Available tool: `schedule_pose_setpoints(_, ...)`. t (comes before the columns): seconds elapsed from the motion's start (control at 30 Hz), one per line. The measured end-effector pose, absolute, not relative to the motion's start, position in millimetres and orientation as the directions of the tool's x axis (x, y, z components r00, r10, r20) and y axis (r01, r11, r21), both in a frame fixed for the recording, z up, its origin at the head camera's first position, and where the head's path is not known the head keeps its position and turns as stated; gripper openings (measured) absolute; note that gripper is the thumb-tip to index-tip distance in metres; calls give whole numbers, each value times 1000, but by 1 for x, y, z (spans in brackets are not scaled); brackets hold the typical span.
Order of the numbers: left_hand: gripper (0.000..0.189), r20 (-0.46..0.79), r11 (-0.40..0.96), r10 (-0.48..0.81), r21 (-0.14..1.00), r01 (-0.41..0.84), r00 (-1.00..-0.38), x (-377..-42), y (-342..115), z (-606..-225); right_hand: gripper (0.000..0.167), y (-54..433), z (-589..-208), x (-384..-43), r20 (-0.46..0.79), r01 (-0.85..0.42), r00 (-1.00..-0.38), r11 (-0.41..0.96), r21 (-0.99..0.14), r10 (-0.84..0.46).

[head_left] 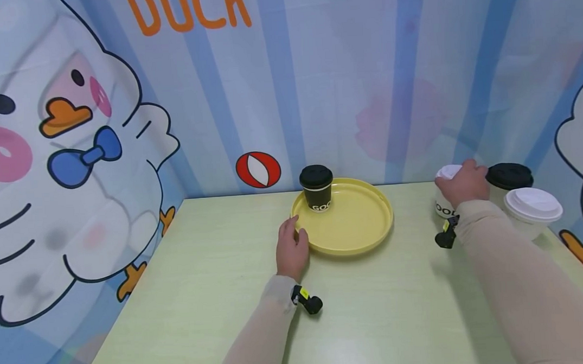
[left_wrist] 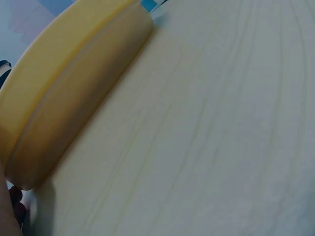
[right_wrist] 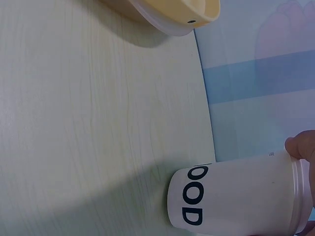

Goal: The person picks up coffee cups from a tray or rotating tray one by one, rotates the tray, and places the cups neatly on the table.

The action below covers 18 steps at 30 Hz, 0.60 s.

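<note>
Table (head_left: 216, 250): pale, wood-grain top. Backdrop (head_left: 331, 82): blue, striped, behind table. Orange lettering (head_left: 188, 12) "DUCK", high above table's back edge. Ball (head_left: 258, 170) print, red and white, just above table's back edge. Big white duck (head_left: 125, 189) print left of table, with blue bow tie (head_left: 92, 154). Second duck (head_left: 582, 131) print, cropped, right of table. Black-lidded cup (head_left: 509, 176) and white-lidded cup (head_left: 534, 204), both partly hidden, near table's right edge.

The backdrop (head_left: 326, 83) reads "DUCK", the black cup (head_left: 317, 195) "GOO", the white cup (right_wrist: 238, 196) "OOD".
</note>
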<state>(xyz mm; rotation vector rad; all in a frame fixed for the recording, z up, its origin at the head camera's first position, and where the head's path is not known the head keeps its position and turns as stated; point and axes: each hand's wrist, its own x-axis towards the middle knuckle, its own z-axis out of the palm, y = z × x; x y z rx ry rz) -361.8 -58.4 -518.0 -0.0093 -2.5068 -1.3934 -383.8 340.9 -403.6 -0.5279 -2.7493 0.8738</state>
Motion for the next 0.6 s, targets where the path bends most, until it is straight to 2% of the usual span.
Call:
schedule_pose_setpoints(0.3, 47, 254, 535, -123, 831, 152, -959, -362, -58, -518, 79, 345, -408, -381, 86, 265, -921, 775, -574, 379)
schedule_pose_setpoints(0.6, 47, 244, 543, -122, 828, 141, -962, -362, -58, -517, 76, 344, -406, -379, 102, 270, -930, 847, -459, 352)
